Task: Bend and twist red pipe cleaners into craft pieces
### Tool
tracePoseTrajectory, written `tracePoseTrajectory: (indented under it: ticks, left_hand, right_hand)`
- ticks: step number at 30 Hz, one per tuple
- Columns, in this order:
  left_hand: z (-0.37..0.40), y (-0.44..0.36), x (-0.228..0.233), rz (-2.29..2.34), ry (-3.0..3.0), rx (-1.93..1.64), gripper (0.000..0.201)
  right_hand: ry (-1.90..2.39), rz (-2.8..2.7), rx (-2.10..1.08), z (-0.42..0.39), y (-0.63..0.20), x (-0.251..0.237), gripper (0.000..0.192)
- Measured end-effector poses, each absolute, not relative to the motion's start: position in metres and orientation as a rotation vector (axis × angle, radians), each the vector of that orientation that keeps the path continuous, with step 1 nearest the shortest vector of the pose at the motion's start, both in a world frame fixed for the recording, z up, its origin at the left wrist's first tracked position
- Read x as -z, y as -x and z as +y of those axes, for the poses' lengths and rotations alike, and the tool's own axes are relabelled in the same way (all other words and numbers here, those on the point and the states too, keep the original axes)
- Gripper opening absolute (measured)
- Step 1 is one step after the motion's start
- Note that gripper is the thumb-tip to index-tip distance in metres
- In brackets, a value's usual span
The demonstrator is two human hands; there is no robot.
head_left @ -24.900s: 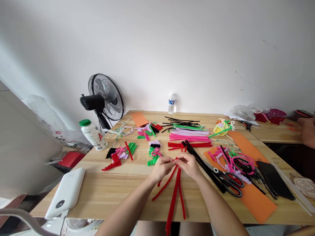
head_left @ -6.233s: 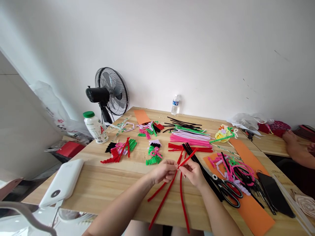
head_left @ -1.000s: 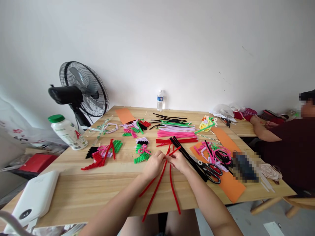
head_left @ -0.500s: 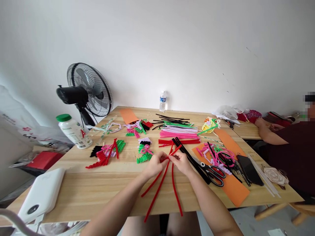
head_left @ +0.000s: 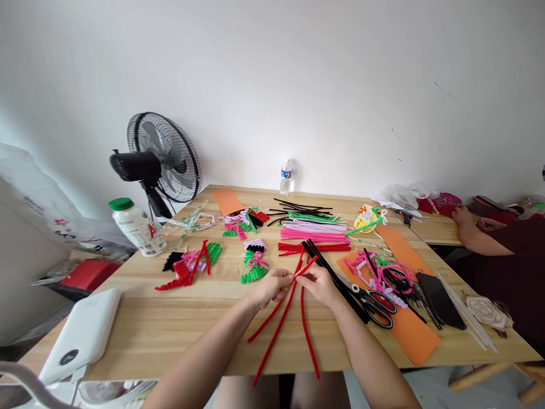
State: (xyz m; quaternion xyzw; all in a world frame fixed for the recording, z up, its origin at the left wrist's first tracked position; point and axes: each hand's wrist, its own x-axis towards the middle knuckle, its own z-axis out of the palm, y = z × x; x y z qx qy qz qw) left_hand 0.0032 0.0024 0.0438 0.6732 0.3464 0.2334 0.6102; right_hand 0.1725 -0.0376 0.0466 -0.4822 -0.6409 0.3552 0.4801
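The wooden table (head_left: 170, 329) ran out of view at its near corners, and a second table at the far right was cut off by the picture's edge, as was a co-worker's arm (head_left: 477, 238) resting there. The black fan (head_left: 164, 158) stood behind the table's left rim, its foot hidden. A white device (head_left: 83, 335) lay at the near left corner, its small round mark too blurred to read. The green-capped bottle (head_left: 137, 226) bore a red letter "A"; its other print was too small to make out, as was the water bottle (head_left: 286, 178) label by the wall. Black scissors (head_left: 374, 304) lay on orange paper (head_left: 409, 335) right of the hands. The left hand (head_left: 275, 287) and right hand (head_left: 319, 283) met over the table's middle, each grip pinched nearly closed on the red pipe cleaners (head_left: 283, 321), whose long ends trailed over the near edge; how the stems crossed between the fingertips could not be told.
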Motion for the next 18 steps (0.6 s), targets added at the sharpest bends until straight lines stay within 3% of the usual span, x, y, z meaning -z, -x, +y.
tracePoseTrajectory:
  ticks: [2, 7, 10, 14, 18]
  left_hand:
    - [0.003, -0.003, -0.045, 0.782, -1.586, -0.541, 0.028]
    - [-0.003, -0.006, -0.04, 0.924, -2.298, -0.981, 0.011]
    - [-0.006, -0.008, -0.036, 0.949, -2.445, -0.996, 0.021]
    - [-0.006, -0.008, -0.041, 0.923, -2.211, -0.971, 0.019]
    - [-0.001, -0.003, -0.052, 0.793, -1.552, -0.566, 0.018]
  right_hand:
    - [1.197, -1.515, -0.895, -0.038, -0.171, -0.046, 0.023]
    - [1.228, -1.303, -1.118, -0.032, -0.167, -0.037, 0.028]
    - [1.202, -1.298, -1.152, -0.03, -0.167, -0.033, 0.028]
    - [1.174, -1.48, -0.925, -0.033, -0.17, -0.041, 0.023]
    - [1.163, -1.695, -0.663, -0.041, -0.171, -0.055, 0.019]
